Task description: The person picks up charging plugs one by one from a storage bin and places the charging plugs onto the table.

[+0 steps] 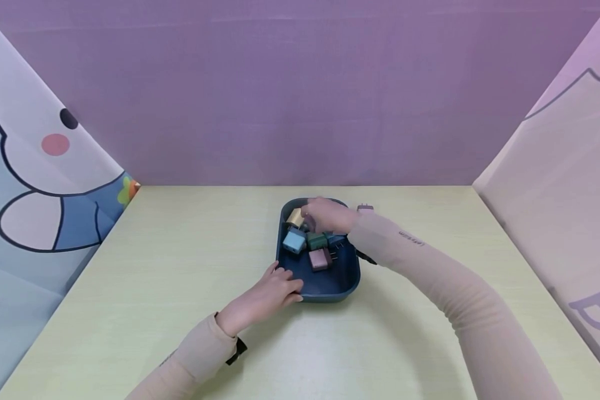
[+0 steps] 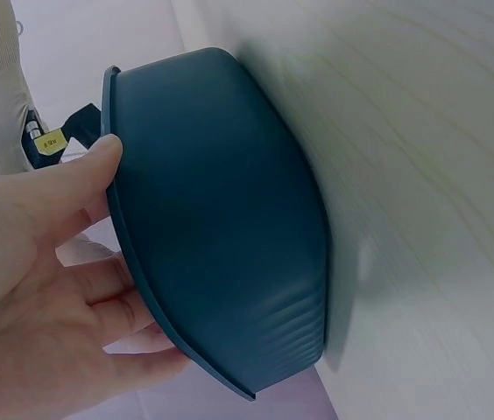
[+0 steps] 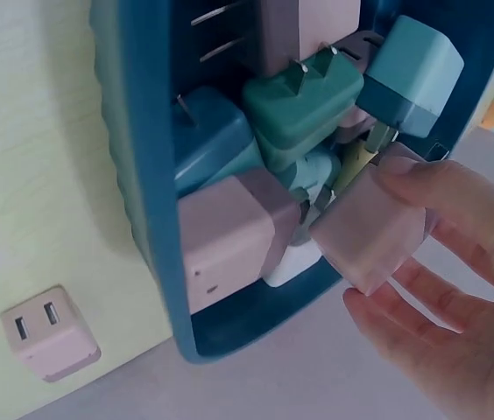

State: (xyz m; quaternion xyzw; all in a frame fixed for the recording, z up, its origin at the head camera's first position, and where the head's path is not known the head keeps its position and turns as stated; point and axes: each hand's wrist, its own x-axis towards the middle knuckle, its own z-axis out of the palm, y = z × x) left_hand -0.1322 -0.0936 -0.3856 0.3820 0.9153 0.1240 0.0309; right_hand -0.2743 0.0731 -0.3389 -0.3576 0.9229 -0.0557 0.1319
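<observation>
The held plug [image 3: 361, 236], a pink block, is carried at the fingertips of the right grip [image 1: 330, 215], toward the far end of the tray [image 1: 325, 299] and left of its middle. The relation judged to matter most is the one between this plug and those just beside it: the yellow plug [image 1: 295, 218] is set close on its left, and the light blue plug [image 1: 294, 240] and green plug [image 1: 316, 240] are placed nearer the person. Whether any of them is touched by it cannot be told. In the right wrist view its long axis appears slanted across the picture, though the shape is nearly square and partly covered by the thumb.

The right grip is closed only to the width of the block, which is pinched between thumb and fingers. The near left corner of the tray is held by the left grip [image 1: 270, 291], the thumb being laid on the rim and the other fingers bent over it; by position, the right is much the nearer to the plug.

A loose plug [image 3: 50, 332] is seen on the desk [image 1: 205, 233], outside the tray and beyond its right side, with its two slots exposed.
</observation>
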